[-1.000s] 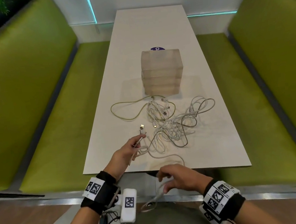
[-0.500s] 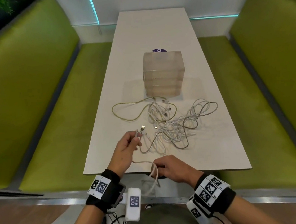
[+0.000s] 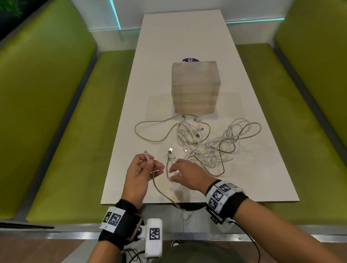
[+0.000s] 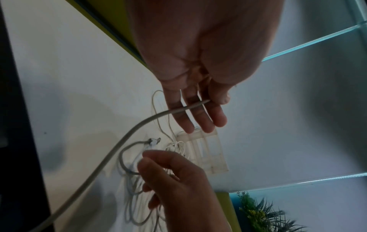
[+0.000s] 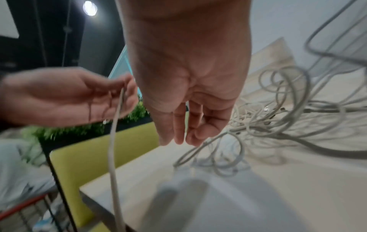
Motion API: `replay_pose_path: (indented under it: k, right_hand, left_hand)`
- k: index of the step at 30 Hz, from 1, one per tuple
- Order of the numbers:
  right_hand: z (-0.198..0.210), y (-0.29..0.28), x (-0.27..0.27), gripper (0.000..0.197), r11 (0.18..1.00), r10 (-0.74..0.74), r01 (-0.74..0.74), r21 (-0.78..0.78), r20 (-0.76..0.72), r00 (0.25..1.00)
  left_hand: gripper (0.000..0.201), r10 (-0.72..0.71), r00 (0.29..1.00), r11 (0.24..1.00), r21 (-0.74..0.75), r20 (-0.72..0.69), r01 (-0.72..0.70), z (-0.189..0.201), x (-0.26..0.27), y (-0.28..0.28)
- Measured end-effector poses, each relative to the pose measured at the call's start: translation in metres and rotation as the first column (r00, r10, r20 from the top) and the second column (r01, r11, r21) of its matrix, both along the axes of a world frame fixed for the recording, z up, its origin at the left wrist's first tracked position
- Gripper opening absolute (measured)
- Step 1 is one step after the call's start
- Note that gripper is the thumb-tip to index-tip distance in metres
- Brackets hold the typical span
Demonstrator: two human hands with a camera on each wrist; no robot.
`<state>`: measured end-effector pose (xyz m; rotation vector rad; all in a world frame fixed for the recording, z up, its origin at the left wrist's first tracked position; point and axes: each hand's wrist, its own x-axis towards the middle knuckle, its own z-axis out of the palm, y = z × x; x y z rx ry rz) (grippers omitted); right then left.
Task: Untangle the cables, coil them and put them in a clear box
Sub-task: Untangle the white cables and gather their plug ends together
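Observation:
My left hand [image 3: 150,162] is raised over the near left of the white table [image 3: 180,35] and pinches a grey cable [image 3: 154,184] just behind its plug. In the left wrist view my thumb presses that cable [image 4: 139,124] against my left hand's [image 4: 210,109] fingers. The cable hangs off the table's near edge. My right hand [image 3: 173,171] hovers beside it with straight fingers and holds nothing. In the right wrist view my right hand's [image 5: 182,139] fingertips reach a cable loop [image 5: 190,153]. A tangle of white cables [image 3: 208,149] lies beyond, before a stack of clear boxes [image 3: 195,89].
A yellow-green cable [image 3: 147,131] loops on the table left of the tangle. A loose USB plug [image 3: 170,151] lies between my hands. Green benches [image 3: 62,131] flank the table on both sides, and a wall closes its far end.
My right hand let go of the cable at the table's near edge and moved forward over the table. My left hand shifted left, still holding the cable's plug end.

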<state>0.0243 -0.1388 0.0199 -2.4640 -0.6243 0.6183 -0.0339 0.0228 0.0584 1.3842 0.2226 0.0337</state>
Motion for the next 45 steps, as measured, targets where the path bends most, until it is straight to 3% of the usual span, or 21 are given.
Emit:
replay_pose_path:
  k: [4,7,10,13,16,20,29,33,37,41,45]
  right_hand:
    - [-0.018,0.013,0.003,0.025,0.967,0.12,-0.086,-0.239,0.129,0.984]
    - [-0.018,0.008,0.004,0.019,0.966,0.13,-0.086,-0.243,0.171,0.977]
    - [-0.007,-0.005,0.006,0.013,0.999,-0.041,0.037,0.03,0.159,0.986]
    - [0.009,-0.018,0.0,0.003,0.901,-0.217,0.186,0.392,0.037,0.975]
    - [0.019,-0.026,-0.009,0.005,0.836,-0.185,0.193,0.514,-0.066,0.98]
    - [0.013,-0.034,-0.015,0.008,0.872,-0.075,0.103,0.478,-0.076,0.994]
    - [0.01,-0.035,-0.019,0.006,0.894,0.047,-0.07,0.443,0.061,0.997]
    - [0.009,-0.029,-0.023,0.007,0.925,0.05,-0.027,0.378,-0.05,0.997]
    - [0.007,-0.037,-0.005,0.019,0.985,0.024,-0.012,0.174,-0.067,0.997]
    - [0.005,-0.069,0.027,0.02,0.967,-0.132,0.141,0.21,-0.054,0.99]
    - [0.011,-0.074,0.041,0.021,0.928,-0.25,0.252,0.275,-0.043,0.967]
  left_hand:
    - [0.014,-0.019,0.997,1.0,0.005,-0.079,0.019,-0.004,-0.004,-0.003]
    - [0.018,0.017,0.988,1.0,0.005,-0.152,-0.017,-0.008,-0.004,-0.005]
    - [0.02,0.048,0.978,0.999,0.007,-0.205,-0.047,-0.013,-0.002,-0.007]
    - [0.019,0.048,0.965,0.998,-0.017,-0.258,-0.054,-0.015,0.001,-0.009]
    - [0.02,0.036,0.962,0.997,-0.057,-0.272,-0.053,-0.015,0.004,-0.011]
    - [0.023,0.026,0.969,0.988,-0.141,-0.246,-0.062,-0.013,0.008,-0.011]
    - [0.029,-0.015,0.981,0.952,-0.301,-0.194,-0.045,-0.005,0.007,-0.011]
    - [0.027,0.048,0.975,0.917,-0.378,-0.218,-0.13,0.002,0.007,-0.02]
    - [0.025,0.087,0.982,0.905,-0.398,-0.167,-0.148,0.014,0.009,-0.016]
    - [0.026,0.16,0.982,0.907,-0.378,-0.101,-0.186,0.024,0.013,0.011]
    - [0.033,0.163,0.982,0.947,-0.266,-0.09,-0.182,0.025,0.014,0.018]
